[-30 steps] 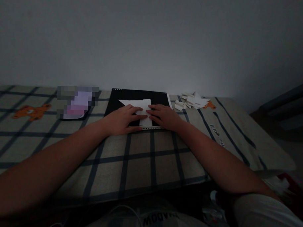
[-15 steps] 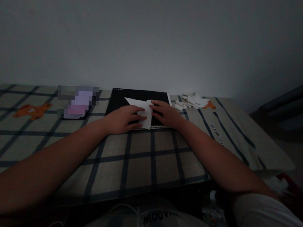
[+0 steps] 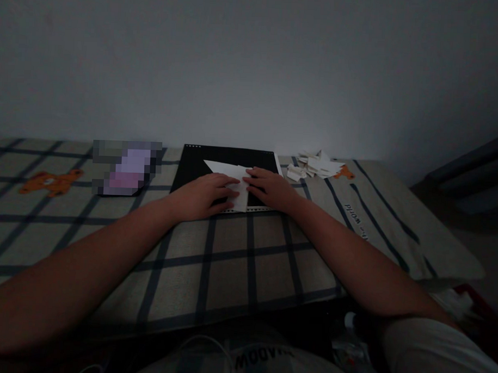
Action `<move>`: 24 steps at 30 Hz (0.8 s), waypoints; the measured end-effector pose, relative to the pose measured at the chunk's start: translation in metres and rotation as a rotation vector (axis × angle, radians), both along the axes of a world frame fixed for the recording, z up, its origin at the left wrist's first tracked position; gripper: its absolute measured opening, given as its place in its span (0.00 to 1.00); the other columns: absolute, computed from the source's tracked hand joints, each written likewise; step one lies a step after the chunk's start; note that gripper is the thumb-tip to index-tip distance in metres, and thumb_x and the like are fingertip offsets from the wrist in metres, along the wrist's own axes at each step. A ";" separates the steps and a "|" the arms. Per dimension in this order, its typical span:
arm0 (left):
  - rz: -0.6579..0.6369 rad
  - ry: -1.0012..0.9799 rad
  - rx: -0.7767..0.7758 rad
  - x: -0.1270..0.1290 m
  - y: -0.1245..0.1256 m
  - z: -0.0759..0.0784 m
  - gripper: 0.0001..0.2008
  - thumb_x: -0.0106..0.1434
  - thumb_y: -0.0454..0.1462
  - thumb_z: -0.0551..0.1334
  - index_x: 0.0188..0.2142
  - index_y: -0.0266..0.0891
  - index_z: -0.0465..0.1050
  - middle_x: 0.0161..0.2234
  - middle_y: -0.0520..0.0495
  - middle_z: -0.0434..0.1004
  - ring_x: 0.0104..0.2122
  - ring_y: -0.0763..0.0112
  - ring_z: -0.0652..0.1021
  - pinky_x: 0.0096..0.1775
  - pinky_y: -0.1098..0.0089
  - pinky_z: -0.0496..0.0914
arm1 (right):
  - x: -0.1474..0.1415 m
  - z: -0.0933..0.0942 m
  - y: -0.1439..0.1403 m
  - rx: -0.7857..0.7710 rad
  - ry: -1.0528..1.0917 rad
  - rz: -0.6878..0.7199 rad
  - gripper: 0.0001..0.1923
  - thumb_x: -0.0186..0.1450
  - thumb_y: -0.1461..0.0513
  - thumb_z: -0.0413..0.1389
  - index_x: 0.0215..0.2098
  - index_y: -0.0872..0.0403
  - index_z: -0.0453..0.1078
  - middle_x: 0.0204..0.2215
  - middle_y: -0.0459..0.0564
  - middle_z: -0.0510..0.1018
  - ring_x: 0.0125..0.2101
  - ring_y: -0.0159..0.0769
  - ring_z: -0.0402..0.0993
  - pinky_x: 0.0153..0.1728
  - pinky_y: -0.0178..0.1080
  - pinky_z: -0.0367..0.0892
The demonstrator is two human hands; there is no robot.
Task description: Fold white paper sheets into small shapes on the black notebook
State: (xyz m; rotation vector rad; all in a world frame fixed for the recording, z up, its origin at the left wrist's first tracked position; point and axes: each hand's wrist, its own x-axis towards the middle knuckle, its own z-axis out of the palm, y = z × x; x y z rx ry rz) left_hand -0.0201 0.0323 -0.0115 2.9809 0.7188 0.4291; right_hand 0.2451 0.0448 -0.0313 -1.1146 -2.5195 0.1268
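Head view, dim light. Both forearms run from the near edge toward the far middle, converging over a black board [image 3: 201, 163] lying on a plaid cloth [image 3: 230, 262].

Left hand [image 3: 202, 194]: palm down, fingers flat and pointing right, pressing on a white folded paper [image 3: 227, 172]. Not a closed grasp, just flat contact on the paper's near-left part.

Right hand [image 3: 273, 188]: palm down, fingers pointing left, fingertips on the paper's right edge, nearly meeting the left fingertips. Also flat pressing, nothing gripped.

The paper lies on the board between and under the 2 hands; its pointed far-left tip sticks out clear of both.

Pile of white paper scraps [image 3: 313, 166] far right of the board, apart from the right hand. Blurred-out object [image 3: 125, 168] left of the board. Orange bear print [image 3: 51, 182] on the cloth, far left.
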 end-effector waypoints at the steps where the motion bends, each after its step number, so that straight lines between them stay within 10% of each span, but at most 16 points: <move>1: 0.008 -0.001 -0.005 0.000 -0.001 0.000 0.17 0.73 0.43 0.59 0.52 0.35 0.79 0.62 0.33 0.72 0.60 0.52 0.74 0.62 0.51 0.67 | 0.000 0.000 0.000 -0.006 -0.009 -0.001 0.20 0.74 0.57 0.52 0.61 0.50 0.74 0.65 0.54 0.71 0.66 0.46 0.65 0.67 0.55 0.61; 24: 0.137 0.069 0.008 0.002 -0.003 0.002 0.22 0.73 0.47 0.56 0.56 0.36 0.76 0.63 0.34 0.71 0.60 0.50 0.74 0.61 0.49 0.68 | -0.002 0.008 -0.005 0.061 -0.026 0.025 0.18 0.73 0.58 0.55 0.57 0.53 0.77 0.59 0.55 0.77 0.59 0.46 0.72 0.59 0.52 0.69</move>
